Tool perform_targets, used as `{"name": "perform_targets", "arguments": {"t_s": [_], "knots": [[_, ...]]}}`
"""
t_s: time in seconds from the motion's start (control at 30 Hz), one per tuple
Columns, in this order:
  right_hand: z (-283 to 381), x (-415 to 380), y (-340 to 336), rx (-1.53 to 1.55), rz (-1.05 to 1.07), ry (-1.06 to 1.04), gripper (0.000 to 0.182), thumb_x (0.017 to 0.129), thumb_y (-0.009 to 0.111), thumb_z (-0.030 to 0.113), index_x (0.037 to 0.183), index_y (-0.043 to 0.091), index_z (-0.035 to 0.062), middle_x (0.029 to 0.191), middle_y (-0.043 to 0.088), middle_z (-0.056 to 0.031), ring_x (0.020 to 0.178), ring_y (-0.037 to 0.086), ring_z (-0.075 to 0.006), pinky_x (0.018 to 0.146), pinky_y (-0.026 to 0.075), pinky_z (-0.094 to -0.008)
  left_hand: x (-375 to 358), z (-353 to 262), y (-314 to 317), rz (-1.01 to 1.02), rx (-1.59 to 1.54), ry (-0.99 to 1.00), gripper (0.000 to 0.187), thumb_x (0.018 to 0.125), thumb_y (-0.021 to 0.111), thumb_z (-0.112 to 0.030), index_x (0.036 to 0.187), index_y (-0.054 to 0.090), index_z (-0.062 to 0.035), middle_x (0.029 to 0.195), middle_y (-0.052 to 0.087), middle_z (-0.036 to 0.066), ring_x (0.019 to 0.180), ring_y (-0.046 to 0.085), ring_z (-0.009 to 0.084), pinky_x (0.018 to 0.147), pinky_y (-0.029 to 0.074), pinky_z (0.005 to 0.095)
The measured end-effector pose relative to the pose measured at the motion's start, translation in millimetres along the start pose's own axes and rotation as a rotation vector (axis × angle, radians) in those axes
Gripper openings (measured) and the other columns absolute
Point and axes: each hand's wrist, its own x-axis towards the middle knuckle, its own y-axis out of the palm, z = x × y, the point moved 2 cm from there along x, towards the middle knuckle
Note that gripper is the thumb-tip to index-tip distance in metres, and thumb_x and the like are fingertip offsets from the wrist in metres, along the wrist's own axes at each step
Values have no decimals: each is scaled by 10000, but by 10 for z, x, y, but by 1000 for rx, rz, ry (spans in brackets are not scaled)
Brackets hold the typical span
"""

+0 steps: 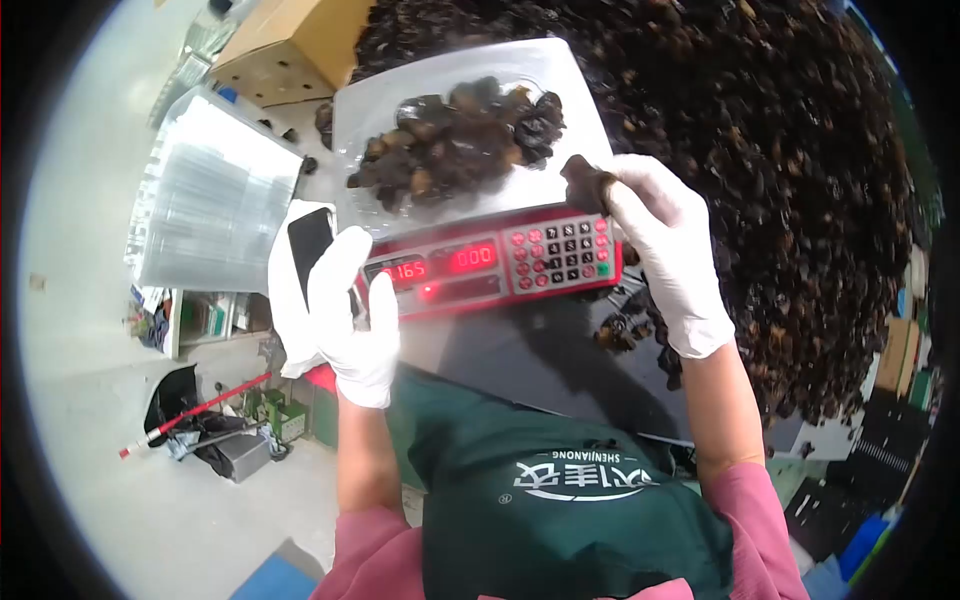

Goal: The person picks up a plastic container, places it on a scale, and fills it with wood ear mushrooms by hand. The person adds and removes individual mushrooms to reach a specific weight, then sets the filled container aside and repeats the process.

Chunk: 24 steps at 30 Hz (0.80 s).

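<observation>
The right hand, in a white glove, has its fingers pinched on a dark dried piece held at the right edge of the scale, just above the keypad. The left hand, also gloved, has its fingers spread flat and loose beside the scale's left end, touching nothing clearly, with a phone lying just behind it. On the scale sits a clear tray holding a heap of dark pieces. The red display glows. A large pile of the same dried stuff fills the table on the right, and a cardboard box stands beyond the tray
</observation>
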Motion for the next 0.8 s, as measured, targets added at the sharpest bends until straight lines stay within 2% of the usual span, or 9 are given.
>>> {"name": "perform_targets", "arguments": {"t_s": [0.07, 0.1, 0.23, 0.3, 0.47, 0.57, 0.6, 0.73, 0.8], "knots": [[207, 217, 267, -234, 49, -196, 213, 978, 684, 101, 1180, 729, 51, 1052, 710, -31, 857, 626, -71, 786, 522, -255, -32, 64, -65, -14, -12, -21, 355, 932, 623, -54, 1284, 667, -29, 1469, 560, 244, 1337, 555, 389, 1114, 435, 465], [242, 315, 467, -192, 21, -405, 196, 953, 705, 86, 1145, 731, 59, 991, 700, -40, 804, 650, -115, 733, 530, -291, -36, 69, -103, -7, 30, -2, 383, 908, 636, 7, 1291, 651, -6, 1421, 586, 218, 1300, 579, 352, 1097, 457, 432], [355, 650, 981, -796, 57, -995, 130, 849, 691, 111, 976, 719, 104, 883, 630, -79, 806, 657, -281, 706, 516, -412, -96, 92, -172, -9, 36, -55, 444, 849, 669, 128, 1282, 635, 39, 1298, 646, 169, 1207, 633, 288, 1033, 512, 363], [127, 672, 1153, -1079, 162, -1012, 79, 869, 636, 128, 904, 700, 97, 900, 622, -84, 911, 626, -271, 813, 463, -421, -205, 178, -168, -25, 30, -67, 455, 834, 674, 134, 1276, 647, 33, 1296, 645, 169, 1192, 638, 285, 1004, 519, 358], [392, 509, 870, -903, 223, -860, 469, 765, 799, 146, 1217, 680, 124, 996, 642, -71, 962, 628, -284, 897, 457, -428, -392, 256, -197, -68, -26, -109, 496, 798, 697, 132, 1278, 665, 11, 1284, 663, 174, 1153, 658, 295, 977, 529, 355], [489, 113, 406, -938, 83, -726, 487, 786, 814, 106, 1253, 685, 150, 984, 647, -48, 913, 634, -249, 836, 453, -379, -466, 171, -205, -50, -19, -98, 486, 796, 716, 110, 1270, 669, 15, 1262, 678, 187, 1146, 671, 318, 977, 537, 377], [435, -75, 235, -982, 82, -627, 460, 781, 807, 59, 1218, 692, 145, 980, 657, -44, 904, 634, -240, 831, 453, -375, -576, 198, -184, 0, -57, -94, 452, 889, 659, 87, 1333, 633, 6, 1334, 641, 155, 1162, 643, 243, 1048, 496, 366], [-116, -1129, -270, -944, 192, -479, 347, 779, 773, -14, 1089, 694, 120, 918, 663, -45, 837, 630, -266, 752, 489, -400, -828, -82, -54, 107, -45, -127, 385, 836, 707, 67, 1215, 707, -1, 1214, 716, 165, 1132, 684, 294, 1009, 517, 382], [-380, -1820, -483, -1003, 303, -215, 371, 778, 771, -4, 1112, 691, 137, 840, 617, -42, 765, 608, -271, 733, 489, -397, -973, -167, 22, 190, -73, -121, 396, 815, 726, 57, 1206, 708, -5, 1206, 716, 173, 1099, 690, 326, 975, 535, 394]]}}
